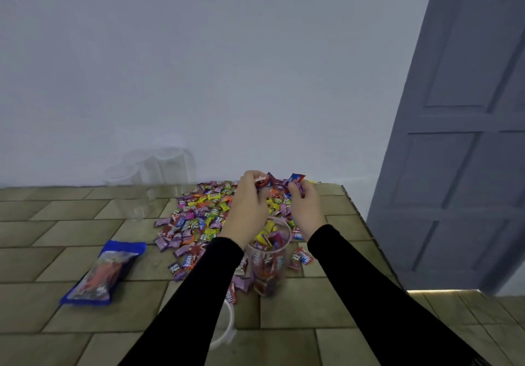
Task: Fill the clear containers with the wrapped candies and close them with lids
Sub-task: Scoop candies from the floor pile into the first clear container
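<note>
Blurring empty containers (pixel 153 169) by wall, lid (pixel 227 326) half hidden by sleeve (pixel 181 306)

- Two bare hands in black sleeves are up over the pile: the left hand (pixel 250 203) and the right hand (pixel 305 209), each gripping a bunch of candies.
- One clear cylindrical plastic container (pixel 268 260) stands near the person, partly filled with candies.
- At least four empty clear plastic containers (pixel 153 172) cluster by the wall; they are see-through and overlap, so the exact count is hard to tell.
- One blue-edged clear plastic bag (pixel 103 273) lies flat on the tabletop.
- One white round lid (pixel 227 328) peeks out under the left sleeve.
- One big spread of small wrapped candies in purple, yellow, red and blue wrappers (pixel 199 218), too many to count.
</note>
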`<state>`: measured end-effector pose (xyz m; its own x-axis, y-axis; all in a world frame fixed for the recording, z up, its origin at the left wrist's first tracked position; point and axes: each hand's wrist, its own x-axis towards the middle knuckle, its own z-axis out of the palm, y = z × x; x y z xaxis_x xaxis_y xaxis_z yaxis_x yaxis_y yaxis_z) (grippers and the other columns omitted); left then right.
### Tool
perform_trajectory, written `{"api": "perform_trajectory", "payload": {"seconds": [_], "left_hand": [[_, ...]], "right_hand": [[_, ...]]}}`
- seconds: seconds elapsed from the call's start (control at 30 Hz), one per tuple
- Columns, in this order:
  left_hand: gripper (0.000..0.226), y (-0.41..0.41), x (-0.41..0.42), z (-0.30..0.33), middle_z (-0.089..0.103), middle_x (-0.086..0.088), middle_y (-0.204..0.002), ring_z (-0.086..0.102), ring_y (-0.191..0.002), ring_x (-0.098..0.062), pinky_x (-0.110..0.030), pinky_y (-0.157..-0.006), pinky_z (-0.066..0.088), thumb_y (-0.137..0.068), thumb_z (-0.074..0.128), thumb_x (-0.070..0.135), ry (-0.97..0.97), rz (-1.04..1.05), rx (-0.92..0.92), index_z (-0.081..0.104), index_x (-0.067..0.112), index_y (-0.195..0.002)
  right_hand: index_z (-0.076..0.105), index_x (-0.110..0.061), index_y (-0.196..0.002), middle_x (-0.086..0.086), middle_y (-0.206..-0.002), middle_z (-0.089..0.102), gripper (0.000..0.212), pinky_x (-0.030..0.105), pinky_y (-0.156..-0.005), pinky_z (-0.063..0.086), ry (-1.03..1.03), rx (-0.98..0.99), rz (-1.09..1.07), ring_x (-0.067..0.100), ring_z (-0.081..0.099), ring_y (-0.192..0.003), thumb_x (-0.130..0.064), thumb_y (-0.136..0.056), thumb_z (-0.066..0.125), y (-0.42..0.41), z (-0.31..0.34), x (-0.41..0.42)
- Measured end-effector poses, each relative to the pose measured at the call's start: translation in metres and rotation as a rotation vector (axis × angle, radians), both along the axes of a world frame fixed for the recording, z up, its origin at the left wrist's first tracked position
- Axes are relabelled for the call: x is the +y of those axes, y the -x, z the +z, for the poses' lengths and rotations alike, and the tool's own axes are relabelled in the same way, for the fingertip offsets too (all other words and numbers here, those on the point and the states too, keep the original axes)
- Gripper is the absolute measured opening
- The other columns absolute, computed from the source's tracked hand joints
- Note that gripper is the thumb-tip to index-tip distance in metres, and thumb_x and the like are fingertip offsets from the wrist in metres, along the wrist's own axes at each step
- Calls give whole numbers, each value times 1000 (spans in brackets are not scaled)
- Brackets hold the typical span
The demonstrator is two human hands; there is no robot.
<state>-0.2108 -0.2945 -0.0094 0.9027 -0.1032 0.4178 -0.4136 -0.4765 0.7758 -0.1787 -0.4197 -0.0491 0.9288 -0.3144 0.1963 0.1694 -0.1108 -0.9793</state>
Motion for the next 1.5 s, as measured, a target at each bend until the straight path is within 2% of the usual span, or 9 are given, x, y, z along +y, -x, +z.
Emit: {"api": "perform_trajectory", "payload": {"seconds": [0.1, 0.17, 0.27, 0.43, 0.57, 0.77, 1.17, 1.4, 1.5], "left_hand": [[14, 5, 16, -7, 50, -1, -93, 49, -64, 0, -8, -55, 40, -100, 48, 14, 152, -38, 83, 43, 17, -114], [17, 8, 23, -15, 49, 2, -87, 48, -62, 4, -11, -59, 45, -100, 48, 14, 278, -75, 146, 45, 15, -118], [20, 10, 27, -26, 51, 4, -88, 51, -73, -4, -29, -78, 48, -100, 49, 14, 418, -105, 224, 45, 18, -119], [21, 13, 33, -35, 54, 5, -89, 52, -82, -15, -38, -81, 46, -97, 56, 22, 579, -135, 292, 49, 20, -117], [23, 13, 32, -33, 60, 6, -90, 58, -80, -7, -27, -77, 48, -95, 59, 25, 535, -144, 282, 52, 19, -116], [4, 9, 33, -32, 54, 1, -71, 46, -68, -19, -36, -67, 37, -93, 59, 19, 439, -158, 292, 55, 19, -92], [19, 7, 35, -32, 63, -5, -85, 54, -62, -10, -19, -60, 44, -85, 55, -6, 393, -228, 271, 64, 8, -93], [33, 2, 42, -40, 71, -2, -108, 66, -103, -18, -28, -89, 53, -87, 58, -9, 387, -326, 196, 64, 17, -106], [27, 5, 46, -43, 71, -6, -110, 67, -103, -18, -25, -86, 53, -90, 57, -5, 488, -323, 165, 66, 12, -109]], "right_hand": [[30, -35, -78, -16, -79, 31, 28, 16, -64, 34, -11, 38, -54, -1, 31, -70, -32, -101, 44, 1, -4, 13], [40, -24, -92, -9, -96, 38, 13, 31, -86, 49, -70, 63, -70, 7, 39, -86, -34, -101, 44, 1, -8, 21], [47, -9, -116, -3, -109, 40, 32, 50, -101, 43, -79, 74, -107, 18, 42, -98, -37, -100, 44, 2, -5, 29], [38, -8, -143, 8, -144, 44, 53, 48, -106, 42, -120, 56, -160, 27, 47, -130, -38, -99, 45, 10, 0, 36], [43, 1, -137, 7, -127, 51, 50, 31, -100, 38, -30, 18, -170, 16, 47, -113, -34, -100, 44, 16, 1, 37], [52, -1, -117, 14, -115, 56, 33, 34, -89, 40, 49, -39, -189, 22, 50, -106, -29, -102, 42, 20, 2, 38], [38, -5, -144, 8, -148, 41, 51, 37, -114, 30, -53, -35, -221, 21, 36, -138, -33, -101, 43, 22, 5, 37], [41, -2, -140, 8, -140, 48, 49, 32, -108, 33, -57, -34, -237, 20, 43, -130, -32, -101, 43, 24, 4, 38], [39, -4, -142, 8, -144, 45, 49, 31, -109, 33, -63, -43, -226, 20, 40, -134, -32, -101, 43, 26, 5, 38]]}}
